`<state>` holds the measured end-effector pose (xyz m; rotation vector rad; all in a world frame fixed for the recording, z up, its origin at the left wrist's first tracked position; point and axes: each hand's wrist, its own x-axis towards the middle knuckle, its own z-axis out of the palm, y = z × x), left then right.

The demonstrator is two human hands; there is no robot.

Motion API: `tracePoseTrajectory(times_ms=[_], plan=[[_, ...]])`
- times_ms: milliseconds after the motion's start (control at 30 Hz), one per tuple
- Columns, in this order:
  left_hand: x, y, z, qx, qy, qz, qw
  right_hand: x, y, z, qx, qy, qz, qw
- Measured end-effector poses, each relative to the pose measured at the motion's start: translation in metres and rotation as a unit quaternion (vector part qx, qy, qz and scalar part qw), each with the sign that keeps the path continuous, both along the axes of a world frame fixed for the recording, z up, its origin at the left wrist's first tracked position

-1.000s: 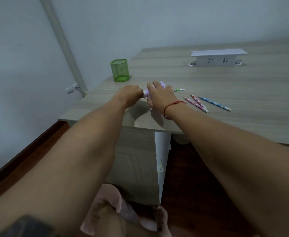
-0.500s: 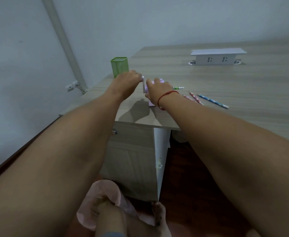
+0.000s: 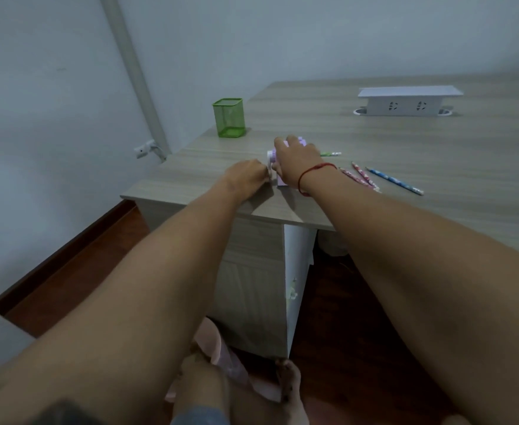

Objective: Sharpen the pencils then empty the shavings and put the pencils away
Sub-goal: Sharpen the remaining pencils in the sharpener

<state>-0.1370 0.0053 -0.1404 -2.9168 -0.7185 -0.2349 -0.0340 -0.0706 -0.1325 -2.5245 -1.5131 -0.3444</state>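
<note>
Head view: nearest, at the bottom edge, a bare foot (image 3: 290, 384) and a pink slipper (image 3: 218, 351) rest on the dark wooden floor, in front of a pale cabinet (image 3: 252, 271) that stands under the bench (image 3: 436, 142). Both forearms reach out over the bench's near left corner. The left hand (image 3: 247, 176) is curled, its fingertips closed on the white crank (image 3: 270, 159) at the left side of a pale purple sharpener (image 3: 281, 181). The right hand (image 3: 296, 162), with a red string (image 3: 313, 171) round the wrist, clamps the sharpener from above, fingers curved over its top and pressing it to the bench. A green pencil (image 3: 330, 154) sticks out of the sharpener's right side, lying level. Just right of the right wrist lie two pink pencils (image 3: 361, 177) close together and a blue pencil (image 3: 394, 180) beside them; their printed patterns are too small to read. Farther left stands an upright green mesh holder (image 3: 228, 117). Far right sits a white socket box (image 3: 405, 101), with no lettering legible.
</note>
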Motion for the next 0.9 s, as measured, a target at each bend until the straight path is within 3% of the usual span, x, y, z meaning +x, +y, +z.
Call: tracePoseTrajectory(times_ms=[167, 300, 467, 567, 700, 800, 900], plan=[[0.016, 0.013, 0.009, 0.013, -0.003, 0.012, 1.000, 0.004, 0.003, -0.002, 0.000, -0.010, -0.005, 1.000], [0.013, 0.016, -0.004, -0.038, -0.064, -0.008, 0.997, 0.004, -0.004, 0.006, 0.005, -0.022, 0.026, 0.999], [0.013, 0.018, -0.009, -0.034, -0.085, 0.003, 0.996, 0.015, -0.028, 0.023, 0.108, 0.127, 0.056, 0.984], [0.011, 0.017, -0.009, -0.038, -0.078, 0.014, 0.996, 0.026, -0.041, 0.029, 0.055, 0.104, -0.017, 0.993], [0.010, 0.017, -0.005, -0.032, -0.097, 0.009, 0.995, 0.030, -0.047, 0.028, 0.002, 0.067, -0.015, 0.998], [0.012, 0.016, 0.000, -0.086, -0.188, 0.031, 0.978, 0.034, -0.043, 0.030, 0.006, 0.070, -0.021, 0.997], [0.025, 0.004, 0.014, -0.206, -0.357, 0.061, 0.909, 0.033, -0.040, 0.029, 0.005, 0.073, -0.024, 0.997]])
